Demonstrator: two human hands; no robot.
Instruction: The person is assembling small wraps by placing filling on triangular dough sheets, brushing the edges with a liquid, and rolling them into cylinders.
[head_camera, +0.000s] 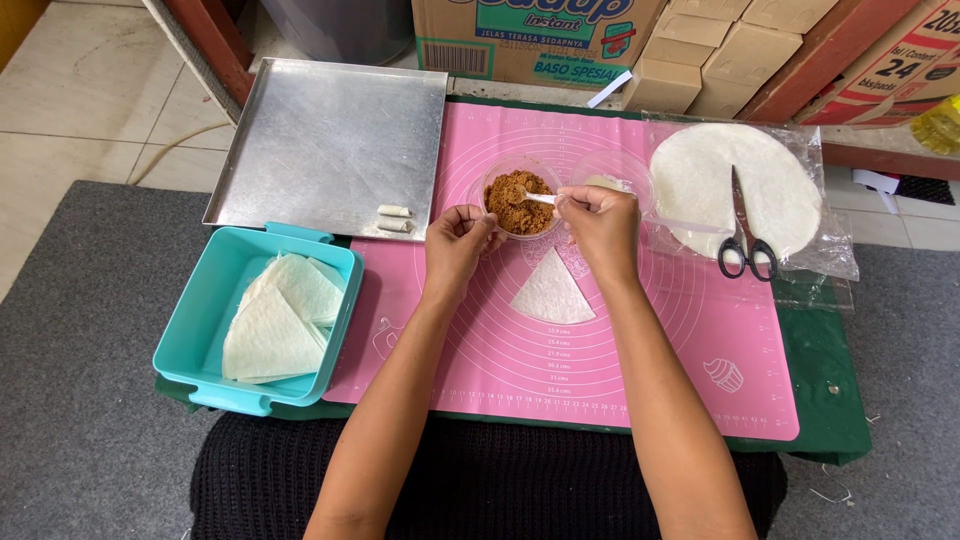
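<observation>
While my spoon digs into the filling, the wrapper waits below.

My left hand (456, 240) pinches the rim of the clear cup of brown filling (519, 200), fingers closed on it so it won't slide on the pink mat (640, 370); my right hand (600, 222) has its fingers curled tight round a small white spoon (541, 198), tip in the crumbs; just below the cup lies one wedge of wrapper (551, 290), flat and near for loading; right of the cup sits a second clear cup (612, 172), then the round wrapper stack (735, 190) in plastic with scissors (743, 240) on top; left of the cup, two finished rolls (394, 218) rest on the metal tray (320, 140); lower left, a teal box (200, 320) keeps cut wedges handy.
</observation>
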